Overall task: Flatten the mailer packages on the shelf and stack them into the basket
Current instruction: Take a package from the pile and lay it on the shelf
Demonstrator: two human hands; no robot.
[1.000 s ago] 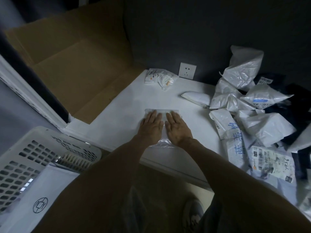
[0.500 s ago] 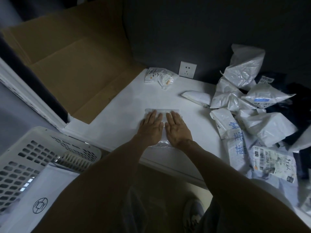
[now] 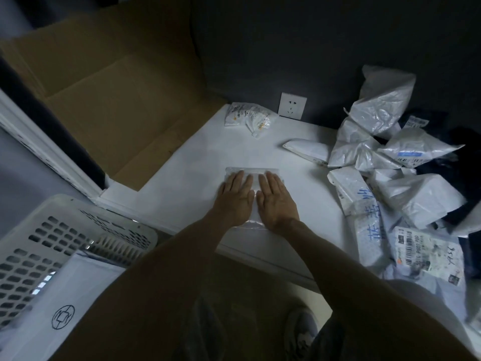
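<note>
A small clear mailer bag [image 3: 253, 171] lies flat on the white shelf [image 3: 187, 183], near its front edge. My left hand [image 3: 235, 195] and my right hand [image 3: 276, 199] press palm-down on it side by side, fingers straight and pointing away from me. Only the bag's far edge and its near edge show around the hands. A white slotted basket [image 3: 33, 241] stands low at the left, with a flat white mailer [image 3: 65, 298] bearing a round logo inside it. A heap of crumpled white mailers [image 3: 385, 162] covers the shelf's right side.
Flattened brown cardboard [image 3: 104, 100] leans at the back left. Two small packets [image 3: 247, 118] lie by a wall socket [image 3: 292, 105] at the back. A flat white mailer [image 3: 308, 149] lies beside the heap. Dark bags [image 3: 460, 162] sit at the far right. My shoes show below the shelf.
Both hands stay pressed on the clear bag in about the same spot; nothing else has shifted.
</note>
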